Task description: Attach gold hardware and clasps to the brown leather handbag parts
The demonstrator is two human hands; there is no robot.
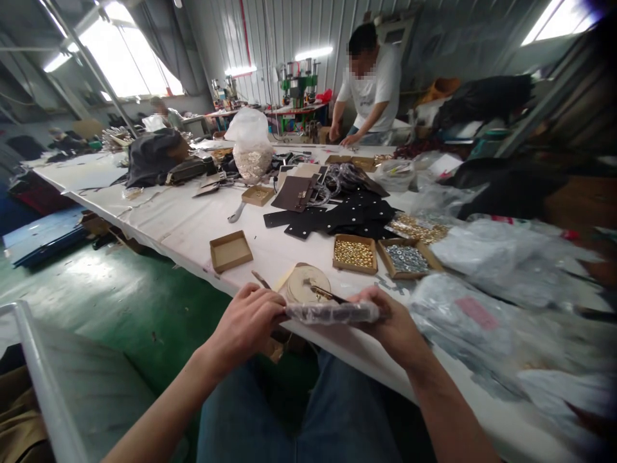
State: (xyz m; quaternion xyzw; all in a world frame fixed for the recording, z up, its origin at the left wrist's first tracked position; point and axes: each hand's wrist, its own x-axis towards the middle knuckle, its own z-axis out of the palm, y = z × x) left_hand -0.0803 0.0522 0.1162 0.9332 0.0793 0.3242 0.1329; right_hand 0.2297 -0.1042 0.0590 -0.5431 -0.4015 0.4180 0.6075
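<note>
Plastic-wrapped dark strip (332,313) lies pinched at opposite ends by the separated left hand (243,325) and right hand (390,325), held taut over the white-covered table (168,222), with a tan tape roll (308,284), gold studs (354,254) and silver studs (407,259) in cardboard trays (362,269) kept within easy reach.

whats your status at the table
Left hand, right hand both on plastic-wrapped strip. Beige roll just beyond it. Box of gold studs further out.
</note>
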